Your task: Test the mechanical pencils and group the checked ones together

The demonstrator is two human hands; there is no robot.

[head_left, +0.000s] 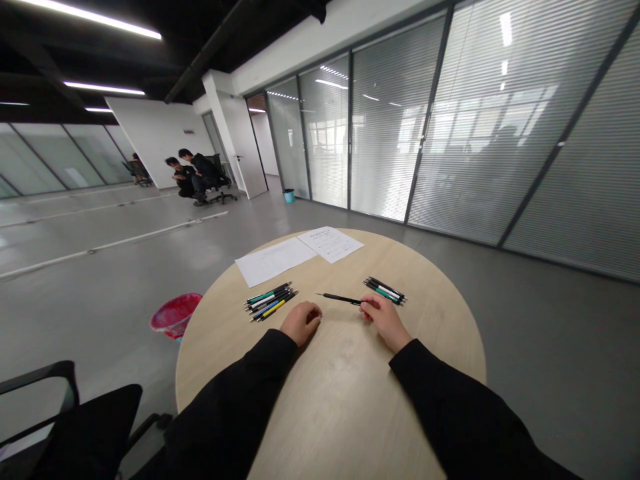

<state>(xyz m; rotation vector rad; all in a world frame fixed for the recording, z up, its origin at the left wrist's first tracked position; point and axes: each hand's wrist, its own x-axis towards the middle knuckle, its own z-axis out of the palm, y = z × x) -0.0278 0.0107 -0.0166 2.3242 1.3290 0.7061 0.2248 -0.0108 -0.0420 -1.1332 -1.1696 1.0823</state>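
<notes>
A round light-wood table [330, 373] fills the lower middle of the view. My right hand [384, 321] grips the end of a black mechanical pencil [340, 299], whose thin tip points left across the table. My left hand [301, 322] rests on the tabletop in a loose fist, holding nothing. It lies just below and right of a bundle of several pens [270, 301] with black, green, white and yellow barrels. A second bundle of several pens [385, 291] lies just above my right hand. Two printed sheets [275, 261] [330, 244] lie at the far edge.
A black office chair [75, 413] stands at the lower left, and a pink wastebasket [176, 316] sits on the floor beyond the table's left edge. Two people [190, 177] sit far off by a white wall. Glass partitions with blinds [400, 133] run along the right.
</notes>
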